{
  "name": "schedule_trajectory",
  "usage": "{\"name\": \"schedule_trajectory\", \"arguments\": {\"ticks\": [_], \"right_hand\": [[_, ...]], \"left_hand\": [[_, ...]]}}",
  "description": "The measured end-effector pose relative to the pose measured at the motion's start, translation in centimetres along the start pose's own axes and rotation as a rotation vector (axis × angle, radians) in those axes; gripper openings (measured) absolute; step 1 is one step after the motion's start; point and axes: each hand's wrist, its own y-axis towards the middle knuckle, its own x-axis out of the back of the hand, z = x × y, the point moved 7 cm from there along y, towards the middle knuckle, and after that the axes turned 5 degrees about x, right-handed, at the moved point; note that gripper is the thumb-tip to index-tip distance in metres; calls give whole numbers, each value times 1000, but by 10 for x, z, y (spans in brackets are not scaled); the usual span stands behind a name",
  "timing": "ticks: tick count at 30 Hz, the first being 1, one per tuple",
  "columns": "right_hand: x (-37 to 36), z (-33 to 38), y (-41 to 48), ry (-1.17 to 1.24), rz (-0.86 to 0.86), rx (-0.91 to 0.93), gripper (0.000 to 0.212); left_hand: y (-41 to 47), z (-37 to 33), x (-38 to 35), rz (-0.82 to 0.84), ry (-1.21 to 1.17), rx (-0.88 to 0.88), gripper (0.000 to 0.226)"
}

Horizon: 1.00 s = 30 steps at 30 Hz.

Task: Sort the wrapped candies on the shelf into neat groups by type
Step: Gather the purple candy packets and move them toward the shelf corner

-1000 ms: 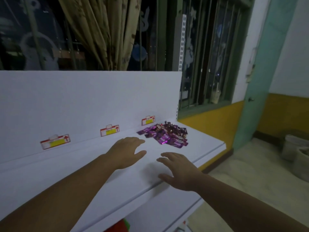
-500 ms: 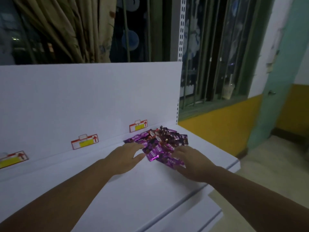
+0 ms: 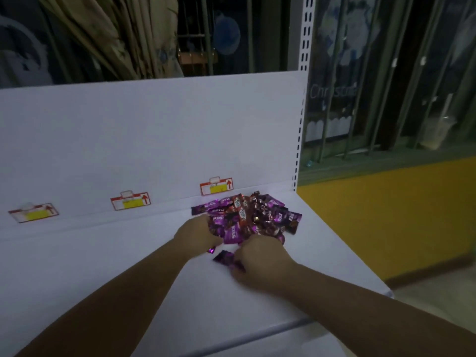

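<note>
The pile of wrapped candies (image 3: 251, 217) sits on the white shelf (image 3: 123, 269), a loose heap of mostly purple wrappers with a few red and brown ones mixed in. Both of the person's hands are at the near edge of that pile. The left hand (image 3: 197, 234) is at the pile's near-left corner with its fingers dug in among the wrappers. A scrap of purple shows beneath it, but I cannot tell whether it is gripping anything. The right hand (image 3: 260, 264) is just in front of the pile, fingers curled and pinching a single purple candy (image 3: 226, 257) that lies apart from the heap. Behind the pile rises the white back panel (image 3: 154, 124), and one price tag (image 3: 216, 186) is fixed right behind the heap.
</note>
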Motion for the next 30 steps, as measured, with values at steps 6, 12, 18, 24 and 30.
{"name": "schedule_trajectory", "arguments": {"ticks": [6,12,18,24,30], "right_hand": [[12,-7,0,140,-60,34,12],[24,-71,10,825,-127,-420,30],[29,-137,9,1033,-190,-690,13],[25,-136,40,840,-193,-622,26],[14,-88,97,290,92,-221,9]], "left_hand": [[3,10,8,35,-93,112,9],[9,-5,-1,105,-308,34,10],[30,-23,-18,163,-97,-62,27],[35,-10,-13,330,-278,-21,24],[33,33,20,254,-354,47,4]]}}
